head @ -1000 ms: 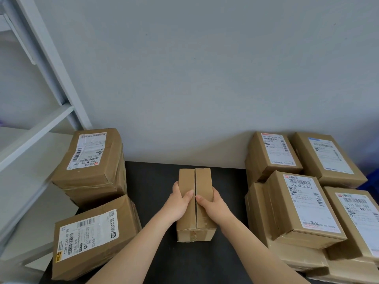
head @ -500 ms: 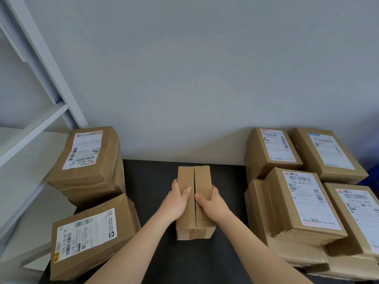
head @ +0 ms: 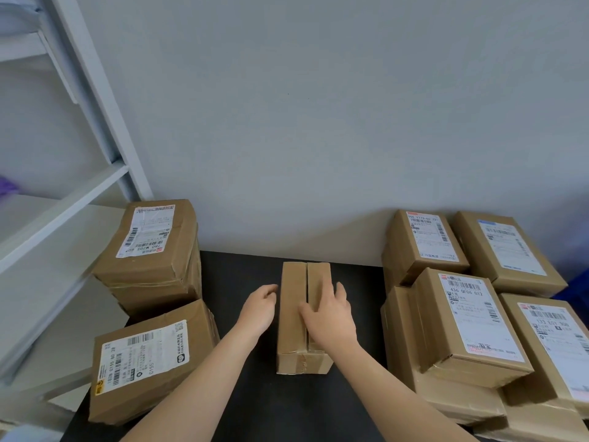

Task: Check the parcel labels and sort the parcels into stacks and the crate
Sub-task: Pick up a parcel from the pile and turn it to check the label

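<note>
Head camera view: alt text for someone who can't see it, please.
A person's right hand rests on a cardboard parcel, seam up, on a black table; the left hand is beside it. Labelled parcels are piled in a left stack and a right stack.

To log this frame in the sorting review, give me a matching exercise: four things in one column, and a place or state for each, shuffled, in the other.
Things:
1. centre parcel
2. left hand
3. right hand
4. parcel marked 436 0F06 012

Places or states:
A. at the centre parcel's left face
B. on the right, printed label facing up
C. lies on top of the centre parcel
D. seam up on the black table, no label showing

Pairs: 1-D, 2-A, 3-C, 4-B
</note>
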`<control>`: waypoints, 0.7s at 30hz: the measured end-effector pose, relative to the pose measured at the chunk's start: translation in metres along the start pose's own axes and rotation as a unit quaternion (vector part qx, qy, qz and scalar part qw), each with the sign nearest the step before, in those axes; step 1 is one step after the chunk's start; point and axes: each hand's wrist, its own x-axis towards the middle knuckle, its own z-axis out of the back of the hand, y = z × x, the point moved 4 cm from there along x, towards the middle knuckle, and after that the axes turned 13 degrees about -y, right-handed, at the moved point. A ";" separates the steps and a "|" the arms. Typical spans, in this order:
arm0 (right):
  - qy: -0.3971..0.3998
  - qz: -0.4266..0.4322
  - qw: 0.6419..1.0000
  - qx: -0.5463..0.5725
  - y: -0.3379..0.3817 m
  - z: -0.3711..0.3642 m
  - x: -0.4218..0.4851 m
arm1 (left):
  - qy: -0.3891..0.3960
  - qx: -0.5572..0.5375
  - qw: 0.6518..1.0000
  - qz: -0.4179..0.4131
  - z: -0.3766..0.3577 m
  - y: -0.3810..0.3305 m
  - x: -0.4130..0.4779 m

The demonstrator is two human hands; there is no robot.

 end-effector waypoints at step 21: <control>0.046 0.018 0.989 -0.138 0.009 -0.001 -0.008 | -0.013 0.024 1.000 0.003 0.012 0.020 -0.013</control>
